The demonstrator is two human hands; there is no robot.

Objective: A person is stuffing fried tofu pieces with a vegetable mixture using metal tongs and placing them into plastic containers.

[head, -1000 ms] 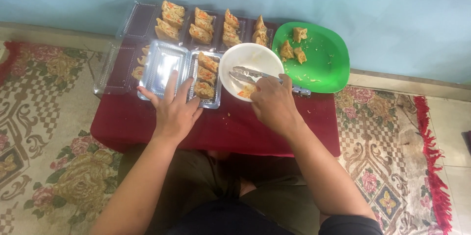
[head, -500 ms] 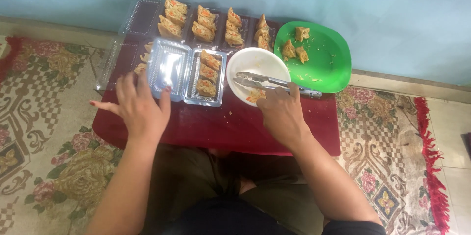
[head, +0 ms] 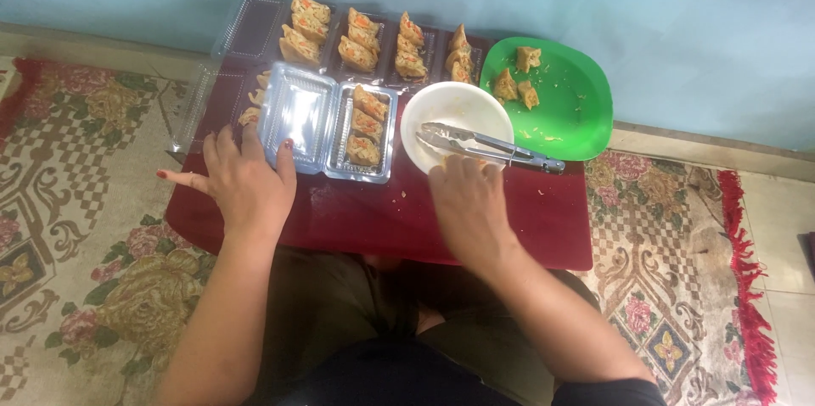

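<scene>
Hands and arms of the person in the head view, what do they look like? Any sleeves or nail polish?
Both forearms are bare, with no watch or bracelet showing. The left hand has red-painted nails. The right hand shows no rings; its nails cannot be seen. A dark sleeve edge shows at the right upper arm.

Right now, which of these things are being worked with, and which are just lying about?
In use: left hand on open clear box of pastries; right hand at white bowl; tongs across bowl.

Lying about: green plate, back boxes, red table, rug.
</scene>
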